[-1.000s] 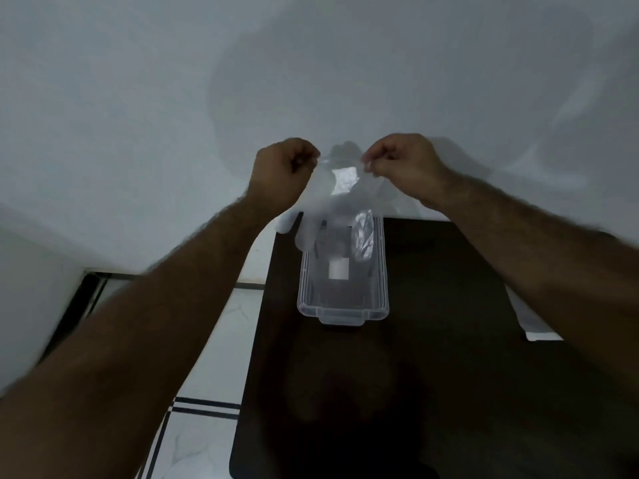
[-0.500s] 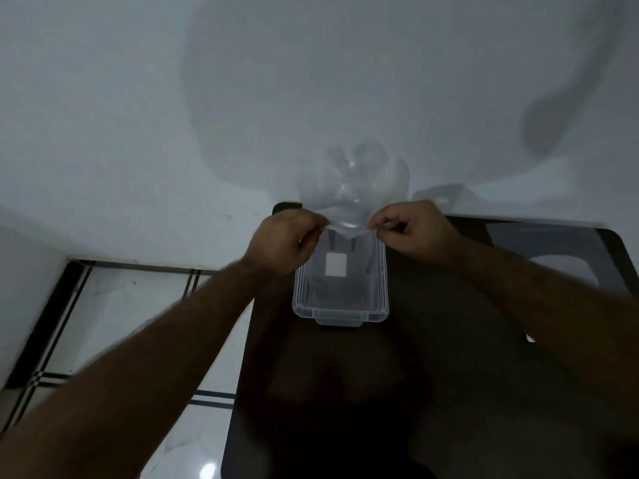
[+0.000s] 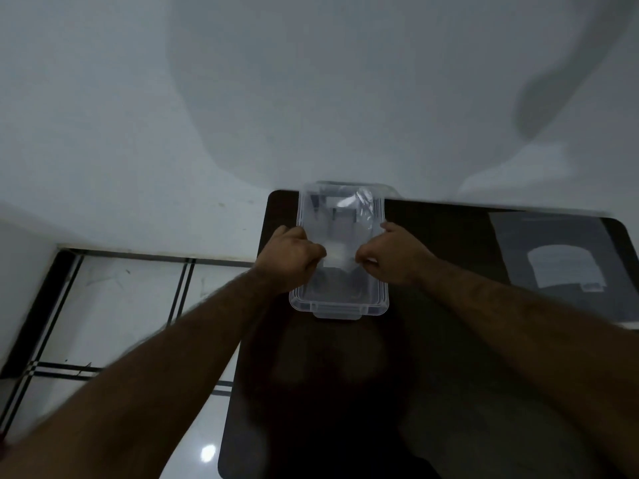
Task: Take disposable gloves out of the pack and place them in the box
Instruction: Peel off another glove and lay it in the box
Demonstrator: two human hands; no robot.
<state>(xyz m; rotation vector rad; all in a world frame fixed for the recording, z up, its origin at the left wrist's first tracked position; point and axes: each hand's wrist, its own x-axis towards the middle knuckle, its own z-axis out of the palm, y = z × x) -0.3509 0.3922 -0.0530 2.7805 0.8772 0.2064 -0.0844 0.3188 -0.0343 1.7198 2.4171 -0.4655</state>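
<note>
A clear plastic box (image 3: 339,307) stands on the dark table (image 3: 449,375) near its far left corner. A transparent disposable glove (image 3: 349,219) lies spread inside the box, its fingers toward the far end. My left hand (image 3: 294,255) and my right hand (image 3: 394,255) are over the box's middle, each pinching the glove's near edge. The flat glove pack (image 3: 567,267), clear with a white label, lies on the table at the far right.
A white wall rises right behind the table. To the left, below the table edge, is a white tiled floor (image 3: 121,305) with black lines. The table's near part is in shadow.
Both hands have come down with the glove from in front of the wall into the box. The glove now lies flat inside it. The view has tilted down.
</note>
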